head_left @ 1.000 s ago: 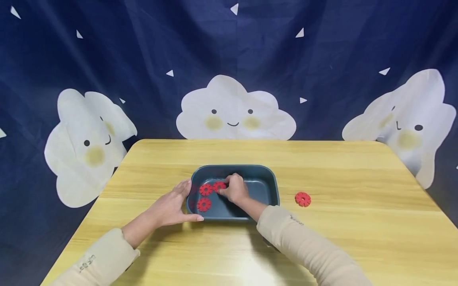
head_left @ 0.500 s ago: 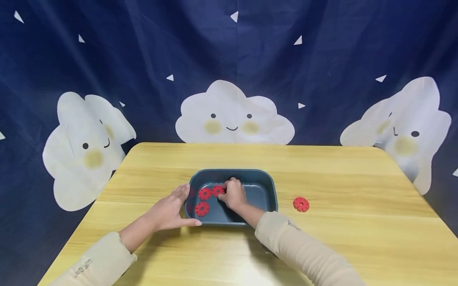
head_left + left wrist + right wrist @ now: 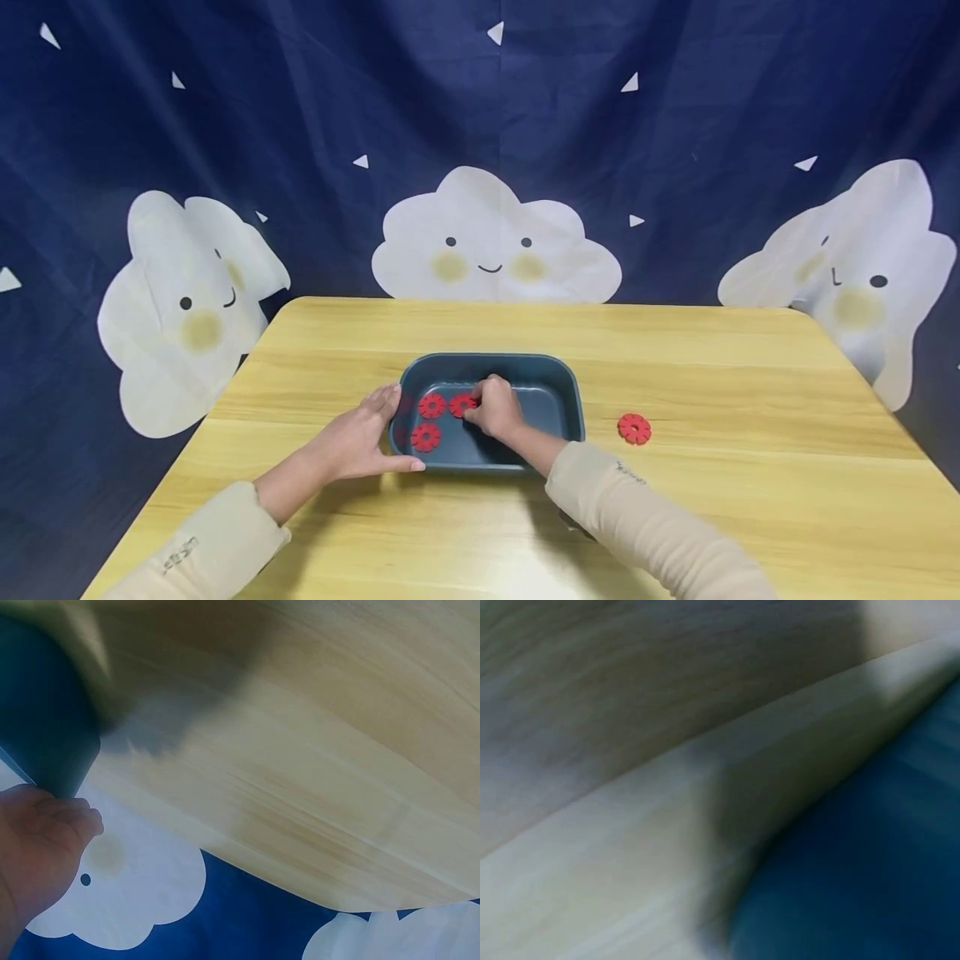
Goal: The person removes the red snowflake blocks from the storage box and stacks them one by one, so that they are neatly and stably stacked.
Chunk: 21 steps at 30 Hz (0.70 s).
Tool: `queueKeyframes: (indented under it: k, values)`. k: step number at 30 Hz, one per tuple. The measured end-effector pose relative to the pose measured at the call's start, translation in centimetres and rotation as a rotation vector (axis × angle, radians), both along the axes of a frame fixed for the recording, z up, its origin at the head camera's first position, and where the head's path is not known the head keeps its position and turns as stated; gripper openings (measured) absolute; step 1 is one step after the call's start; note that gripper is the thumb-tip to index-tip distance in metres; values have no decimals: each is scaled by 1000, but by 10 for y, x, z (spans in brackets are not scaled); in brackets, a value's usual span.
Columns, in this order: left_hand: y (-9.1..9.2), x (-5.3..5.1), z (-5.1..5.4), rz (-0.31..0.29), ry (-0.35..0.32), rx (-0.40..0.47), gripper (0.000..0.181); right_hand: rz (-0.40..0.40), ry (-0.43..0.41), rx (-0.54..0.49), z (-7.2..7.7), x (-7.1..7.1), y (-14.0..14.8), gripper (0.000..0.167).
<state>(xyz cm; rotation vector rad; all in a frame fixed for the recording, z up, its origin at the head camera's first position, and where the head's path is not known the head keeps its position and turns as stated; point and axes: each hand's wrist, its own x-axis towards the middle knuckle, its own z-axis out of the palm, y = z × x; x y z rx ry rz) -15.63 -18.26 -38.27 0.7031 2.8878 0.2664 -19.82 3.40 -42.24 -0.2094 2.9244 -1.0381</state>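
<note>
A dark blue rectangular tray (image 3: 487,367) stands on the table. My left hand (image 3: 352,437) rests against its left end, fingers along the side wall and thumb stretched along the front rim; the left wrist view shows the same hand (image 3: 41,836) beside the tray wall (image 3: 45,705). Inside the tray, my right hand (image 3: 497,408) pinches a red notched disc (image 3: 461,406), whose right part is hidden by the fingers. Left of it on the tray floor lie two similar discs, one at the back (image 3: 431,406) and one nearer the front (image 3: 426,437).
Another red notched disc (image 3: 634,428) lies on the wooden table (image 3: 735,400), right of the tray. A dark blue cloth with printed clouds (image 3: 495,242) hangs behind the table's far edge. The right wrist view is blurred and shows the tray's outer wall (image 3: 870,847).
The view shifts slightly with the head. Both hands keep nearly the same places, and the pinched disc sits slightly farther right of the back disc than half a second ago.
</note>
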Motion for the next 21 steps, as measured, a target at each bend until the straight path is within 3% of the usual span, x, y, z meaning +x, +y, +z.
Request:
queueKeyframes:
  k: [8, 17, 21]
  values:
    - [-1, 1, -3, 8, -13, 18, 114, 89, -48, 2, 6, 6, 12, 23]
    - [0, 0, -1, -3, -3, 13, 113, 225, 47, 29, 17, 2, 31, 13]
    - [0, 0, 0, -4, 1, 4, 113, 279, 57, 47, 23, -1, 39, 17]
